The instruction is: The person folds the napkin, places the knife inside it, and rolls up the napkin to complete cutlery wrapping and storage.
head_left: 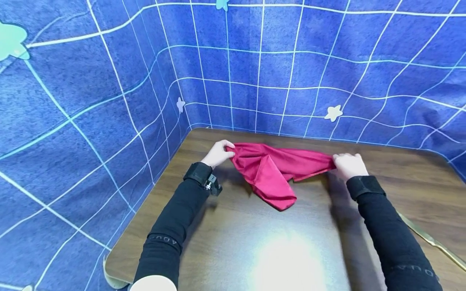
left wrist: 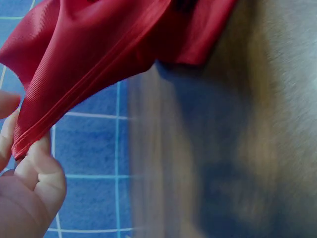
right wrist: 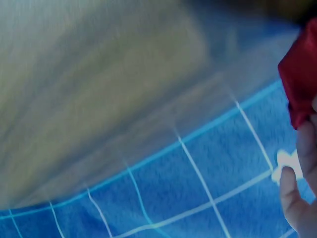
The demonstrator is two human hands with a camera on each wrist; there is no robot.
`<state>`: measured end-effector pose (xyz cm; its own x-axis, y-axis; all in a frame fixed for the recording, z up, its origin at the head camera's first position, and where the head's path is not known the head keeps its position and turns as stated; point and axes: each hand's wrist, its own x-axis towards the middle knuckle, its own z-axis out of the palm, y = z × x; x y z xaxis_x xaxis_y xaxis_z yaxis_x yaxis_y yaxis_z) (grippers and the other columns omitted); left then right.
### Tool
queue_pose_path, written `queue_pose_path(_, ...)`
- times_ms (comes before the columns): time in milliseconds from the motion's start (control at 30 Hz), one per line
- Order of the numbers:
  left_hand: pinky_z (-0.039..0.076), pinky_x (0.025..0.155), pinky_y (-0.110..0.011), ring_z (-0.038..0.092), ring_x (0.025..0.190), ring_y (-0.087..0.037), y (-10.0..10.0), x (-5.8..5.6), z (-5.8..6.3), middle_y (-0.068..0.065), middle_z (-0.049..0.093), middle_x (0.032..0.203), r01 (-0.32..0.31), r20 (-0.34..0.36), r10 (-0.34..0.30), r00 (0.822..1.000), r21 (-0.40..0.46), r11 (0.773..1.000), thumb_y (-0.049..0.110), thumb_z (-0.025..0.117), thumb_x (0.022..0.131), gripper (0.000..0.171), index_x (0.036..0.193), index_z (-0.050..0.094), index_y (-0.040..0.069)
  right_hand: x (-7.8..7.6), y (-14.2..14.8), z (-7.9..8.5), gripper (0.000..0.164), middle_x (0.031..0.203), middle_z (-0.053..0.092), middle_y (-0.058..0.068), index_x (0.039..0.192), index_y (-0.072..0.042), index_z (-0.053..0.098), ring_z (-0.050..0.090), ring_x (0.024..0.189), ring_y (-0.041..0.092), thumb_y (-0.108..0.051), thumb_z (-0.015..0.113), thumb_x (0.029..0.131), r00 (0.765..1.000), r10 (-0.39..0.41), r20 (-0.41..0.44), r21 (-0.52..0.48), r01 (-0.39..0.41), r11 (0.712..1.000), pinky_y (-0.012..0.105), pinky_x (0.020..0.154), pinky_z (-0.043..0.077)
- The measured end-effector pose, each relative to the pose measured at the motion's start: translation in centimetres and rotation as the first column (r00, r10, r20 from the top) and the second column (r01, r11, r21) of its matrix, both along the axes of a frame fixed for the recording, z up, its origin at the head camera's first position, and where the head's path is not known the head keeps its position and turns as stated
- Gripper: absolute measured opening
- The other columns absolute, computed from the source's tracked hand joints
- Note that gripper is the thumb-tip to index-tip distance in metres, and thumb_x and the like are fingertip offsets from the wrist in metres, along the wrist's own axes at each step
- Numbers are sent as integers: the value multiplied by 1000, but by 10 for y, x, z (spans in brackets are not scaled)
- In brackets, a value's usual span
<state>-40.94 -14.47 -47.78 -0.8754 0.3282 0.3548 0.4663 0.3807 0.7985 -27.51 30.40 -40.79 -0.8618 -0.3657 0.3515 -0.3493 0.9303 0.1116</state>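
A shiny red cloth [head_left: 271,171] with hemmed edges is stretched between my two hands above the wooden table, with a folded flap hanging down from its middle. At its left corner my left hand [head_left: 217,153] pinches the fabric between thumb and fingers; the left wrist view shows the cloth's hemmed corner [left wrist: 54,109] in that grip. My right hand [head_left: 350,165] grips the opposite end, its fingers curled over the edge. In the right wrist view only a bit of the cloth [right wrist: 302,74] and part of that hand show at the right border.
A brass-coloured, long-handled tool [head_left: 433,241] lies on the table [head_left: 211,250] at the right, partly behind my right forearm. Blue fabric with white grid lines and stars [head_left: 276,68] hangs behind and left of the table. Bright glare covers the table's near middle.
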Motion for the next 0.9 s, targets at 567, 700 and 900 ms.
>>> queue_pose_path(567, 33, 83, -36, 44, 96, -30, -2, 100, 156, -22, 50, 102, -132, -307, 53, 950, -245, 960, -9, 49, 69, 36, 105, 55, -6, 13, 27, 81, 13, 67, 52, 14, 64, -5, 47, 46, 68, 35, 4, 53, 57, 940, -25, -341, -161, -32, 987, 55, 68, 28)
queue_pose_path(700, 35, 81, -38, 46, 92, -29, -7, 103, 171, -20, 54, 100, -171, -355, 73, 932, -253, 952, -7, 47, 73, 30, 102, 56, -4, 20, 30, 97, 10, 68, 53, 17, 64, -3, 47, 45, 67, 37, 4, 51, 59, 912, -43, -407, -194, -40, 980, 55, 70, 27)
queue_pose_path(900, 36, 78, -31, 48, 89, -22, -14, 107, 190, -16, 57, 100, -179, -322, 122, 939, -154, 972, -6, 47, 78, 25, 101, 59, -2, 32, 32, 119, 4, 67, 51, 21, 67, 0, 52, 45, 65, 41, 0, 48, 65, 871, -106, -480, -285, -40, 958, 55, 68, 27)
